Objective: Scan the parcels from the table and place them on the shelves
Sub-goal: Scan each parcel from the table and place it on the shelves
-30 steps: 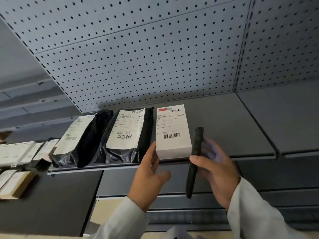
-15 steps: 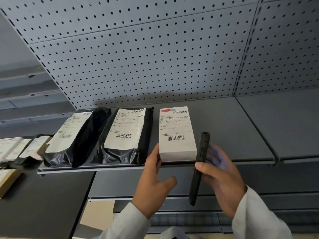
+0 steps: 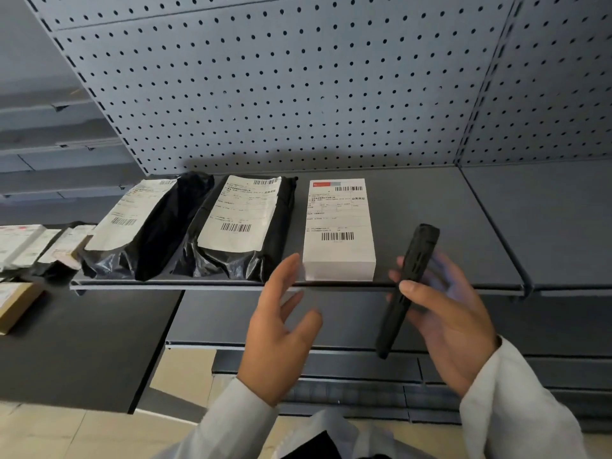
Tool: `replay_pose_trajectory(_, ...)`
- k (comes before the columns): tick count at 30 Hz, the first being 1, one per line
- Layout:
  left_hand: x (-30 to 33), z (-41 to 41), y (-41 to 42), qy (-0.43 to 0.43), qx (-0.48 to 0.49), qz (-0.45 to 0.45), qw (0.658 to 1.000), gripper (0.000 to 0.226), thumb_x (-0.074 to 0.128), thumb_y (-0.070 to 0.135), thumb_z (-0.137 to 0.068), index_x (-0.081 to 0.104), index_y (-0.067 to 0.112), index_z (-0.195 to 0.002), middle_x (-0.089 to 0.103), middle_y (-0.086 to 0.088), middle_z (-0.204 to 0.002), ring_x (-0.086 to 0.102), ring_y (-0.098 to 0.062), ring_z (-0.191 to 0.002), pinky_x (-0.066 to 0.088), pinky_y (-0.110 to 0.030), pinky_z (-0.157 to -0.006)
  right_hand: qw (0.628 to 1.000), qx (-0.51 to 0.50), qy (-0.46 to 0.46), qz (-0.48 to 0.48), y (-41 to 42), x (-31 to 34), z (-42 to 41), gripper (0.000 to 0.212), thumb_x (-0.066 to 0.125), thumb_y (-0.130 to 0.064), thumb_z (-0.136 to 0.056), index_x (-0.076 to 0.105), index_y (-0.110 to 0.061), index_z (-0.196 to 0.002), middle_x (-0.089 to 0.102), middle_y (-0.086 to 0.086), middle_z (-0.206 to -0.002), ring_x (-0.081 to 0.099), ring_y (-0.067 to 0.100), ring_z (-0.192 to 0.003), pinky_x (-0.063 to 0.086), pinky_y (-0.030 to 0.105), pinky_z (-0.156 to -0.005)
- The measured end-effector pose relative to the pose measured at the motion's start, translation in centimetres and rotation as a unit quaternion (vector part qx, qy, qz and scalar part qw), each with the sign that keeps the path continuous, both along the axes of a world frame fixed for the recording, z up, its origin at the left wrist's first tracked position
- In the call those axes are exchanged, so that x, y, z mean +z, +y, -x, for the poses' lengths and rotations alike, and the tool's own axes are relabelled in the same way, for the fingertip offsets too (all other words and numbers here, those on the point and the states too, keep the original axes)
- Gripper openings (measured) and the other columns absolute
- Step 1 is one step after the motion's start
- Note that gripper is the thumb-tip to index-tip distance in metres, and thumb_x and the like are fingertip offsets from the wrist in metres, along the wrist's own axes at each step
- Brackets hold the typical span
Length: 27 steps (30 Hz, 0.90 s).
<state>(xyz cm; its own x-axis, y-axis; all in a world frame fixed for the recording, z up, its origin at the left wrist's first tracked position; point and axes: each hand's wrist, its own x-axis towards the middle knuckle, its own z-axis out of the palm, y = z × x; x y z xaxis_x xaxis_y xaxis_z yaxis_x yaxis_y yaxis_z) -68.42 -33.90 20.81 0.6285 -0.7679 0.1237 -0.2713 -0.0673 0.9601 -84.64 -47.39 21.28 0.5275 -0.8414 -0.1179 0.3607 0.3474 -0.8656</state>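
Observation:
A white box parcel [image 3: 338, 231] with a barcode label lies flat on the grey shelf [image 3: 430, 226], near its front edge. To its left lie two black poly-bag parcels [image 3: 245, 226] [image 3: 149, 226], each with a white label. My left hand [image 3: 281, 326] hovers just left of and below the white box with its fingers spread, apart from it. My right hand [image 3: 443, 313] grips a black handheld scanner [image 3: 405, 289], held upright and tilted, just right of the box.
More labelled parcels [image 3: 29, 246] and a brown box [image 3: 16, 306] lie on a shelf at the far left. A grey pegboard [image 3: 281, 87] backs the shelf. Lower shelves [image 3: 331, 376] run below my hands. The shelf's right part holds nothing.
My left hand has come off the white box's left edge and drawn back with the fingers spread. The scanner hand has shifted slightly right and away from the box.

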Motion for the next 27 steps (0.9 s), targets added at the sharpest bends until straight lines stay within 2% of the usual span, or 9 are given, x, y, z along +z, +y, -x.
replay_pose_trajectory(5, -0.5, 1.7, 1.7, 0.038, 0.044, 0.004, 0.998, 0.051, 0.057, -0.01, -0.089, 0.061, 0.028, -0.122, 0.067, 0.018, -0.119, 0.058, -0.001, -0.119, 0.048, -0.014, -0.094, 0.999, 0.045, 0.015, -0.006, 1.3, -0.7, 0.5, 0.117, 0.101, -0.044, -0.019, 0.063, -0.023, -0.127, 0.074, 0.005, -0.112, 0.072, 0.022, -0.099, 0.062, 0.037, -0.08)
replay_pose_trajectory(9, -0.9, 3.1, 2.6, 0.023, 0.083, -0.017, 0.996, 0.044, 0.059, -0.005, -0.089, 0.063, 0.03, -0.117, 0.067, 0.022, -0.118, 0.059, -0.001, -0.118, 0.048, -0.019, -0.098, 0.993, 0.111, 0.037, 0.0, 2.8, -1.1, 0.6, 0.11, 0.1, -0.047, -0.018, 0.066, -0.029, -0.121, 0.074, 0.003, -0.112, 0.071, 0.025, -0.104, 0.06, 0.038, -0.078)
replay_pose_trajectory(11, -1.2, 4.3, 3.2, 0.024, 0.104, -0.032, 0.994, 0.046, 0.059, -0.008, -0.09, 0.063, 0.029, -0.117, 0.067, 0.02, -0.119, 0.059, -0.002, -0.118, 0.047, -0.02, -0.098, 0.99, 0.135, 0.035, 0.003, 3.5, -1.6, 1.1, 0.098, 0.1, -0.031, -0.032, 0.064, -0.03, -0.123, 0.075, 0.002, -0.113, 0.072, 0.024, -0.104, 0.059, 0.037, -0.079)
replay_pose_trajectory(14, -1.7, 6.4, 4.6, 0.033, 0.129, -0.062, 0.989, 0.046, 0.059, -0.008, -0.089, 0.064, 0.029, -0.116, 0.068, 0.02, -0.117, 0.06, -0.002, -0.116, 0.049, -0.02, -0.096, 0.984, 0.172, 0.041, -0.021, 4.4, -3.3, 1.8, 0.077, 0.081, -0.01, -0.053, 0.06, -0.035, -0.123, 0.074, -0.002, -0.114, 0.072, 0.022, -0.105, 0.058, 0.036, -0.079)
replay_pose_trajectory(16, -2.3, 7.5, 6.0, 0.052, 0.156, -0.082, 0.983, 0.045, 0.06, -0.007, -0.089, 0.065, 0.029, -0.115, 0.069, 0.019, -0.115, 0.06, -0.002, -0.115, 0.05, -0.024, -0.093, 0.976, 0.203, 0.058, -0.048, 5.1, -4.8, 2.1, 0.075, 0.084, -0.016, -0.054, 0.06, -0.037, -0.122, 0.073, -0.004, -0.116, 0.072, 0.022, -0.104, 0.06, 0.04, -0.082)
replay_pose_trajectory(19, -3.0, 8.7, 8.7, 0.124, 0.217, -0.11, 0.962, 0.039, 0.062, -0.006, -0.089, 0.069, 0.026, -0.112, 0.072, 0.014, -0.11, 0.064, -0.006, -0.11, 0.05, -0.027, -0.092, 0.959, 0.26, 0.093, -0.067, 6.7, -6.6, 1.9, 0.089, 0.093, -0.047, -0.042, 0.061, -0.042, -0.124, 0.071, -0.005, -0.121, 0.067, 0.024, -0.114, 0.054, 0.054, -0.098)
replay_pose_trajectory(21, -3.2, 9.2, 10.8, 0.176, 0.248, -0.132, 0.944, 0.038, 0.06, -0.006, -0.09, 0.07, 0.024, -0.111, 0.073, 0.012, -0.107, 0.066, -0.008, -0.107, 0.051, -0.027, -0.093, 0.947, 0.292, 0.113, -0.075, 8.1, -7.1, 1.3, 0.092, 0.093, -0.062, -0.034, 0.063, -0.046, -0.12, 0.072, -0.006, -0.118, 0.066, 0.024, -0.116, 0.052, 0.056, -0.099)
replay_pose_trajectory(23, -3.4, 9.3, 12.8, 0.201, 0.277, -0.137, 0.93, 0.039, 0.059, -0.008, -0.09, 0.071, 0.022, -0.111, 0.074, 0.009, -0.107, 0.066, -0.009, -0.106, 0.051, -0.03, -0.095, 0.938, 0.31, 0.125, -0.094, 9.4, -7.5, 0.4, 0.099, 0.093, -0.065, -0.029, 0.065, -0.041, -0.12, 0.073, -0.003, -0.116, 0.067, 0.025, -0.114, 0.054, 0.055, -0.097)
replay_pose_trajectory(27, -3.6, 8.1, 16.5, 0.238, 0.33, -0.105, 0.908, 0.04, 0.056, -0.013, -0.089, 0.071, 0.017, -0.111, 0.075, 0.0, -0.107, 0.066, -0.018, -0.107, 0.051, -0.044, -0.099, 0.92, 0.354, 0.13, -0.109, 12.4, -7.5, -2.2, 0.105, 0.097, -0.057, -0.03, 0.063, -0.031, -0.125, 0.074, 0.004, -0.113, 0.068, 0.03, -0.111, 0.056, 0.052, -0.09)
